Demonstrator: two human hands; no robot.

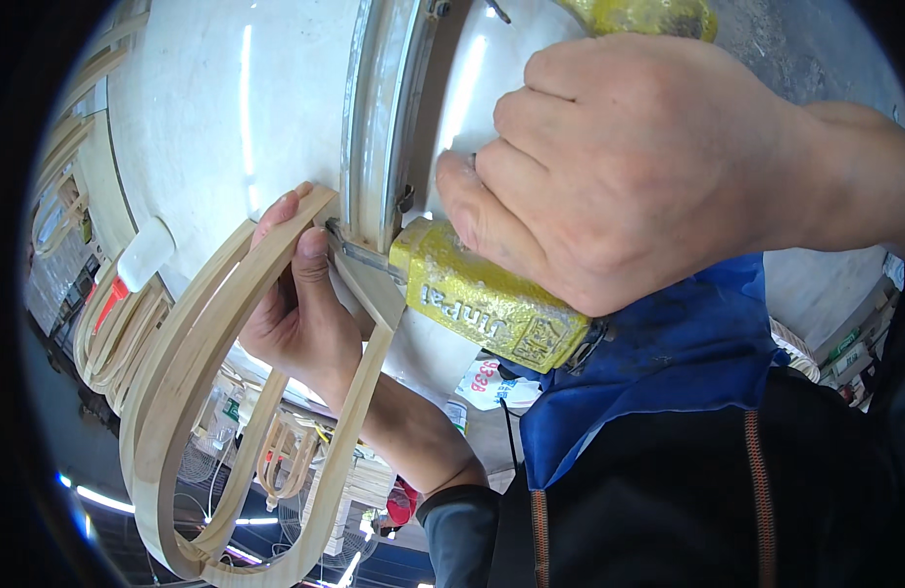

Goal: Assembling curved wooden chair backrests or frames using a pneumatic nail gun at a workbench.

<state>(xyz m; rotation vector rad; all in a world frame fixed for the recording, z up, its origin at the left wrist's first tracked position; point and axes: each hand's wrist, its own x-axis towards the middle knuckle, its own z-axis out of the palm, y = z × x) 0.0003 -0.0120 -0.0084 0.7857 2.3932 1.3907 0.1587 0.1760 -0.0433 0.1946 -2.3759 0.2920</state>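
My left hand [300, 314] is closed on a looped frame of pale bent wood [242, 304], thumb on the near face and fingers behind it. An angled corner of the frame lies against a small metal jaw at the foot of a steel rail [379, 127]. Beside that corner sits a yellow cast-metal block [491, 294], scuffed and resembling a clamp head. My right hand [629, 167] is a fist just above the block, its lower edge overlapping it. Whatever the fist grips is hidden. Another yellow piece [658, 15] shows behind the knuckles.
A pale, glossy work surface [197, 98] extends behind the rail. At the left stands a white bottle [146, 253] with a red nozzle, near stacked bent-wood loops [129, 343]. A blue apron [648, 343] hangs close below my right hand. A person in red appears low in the background.
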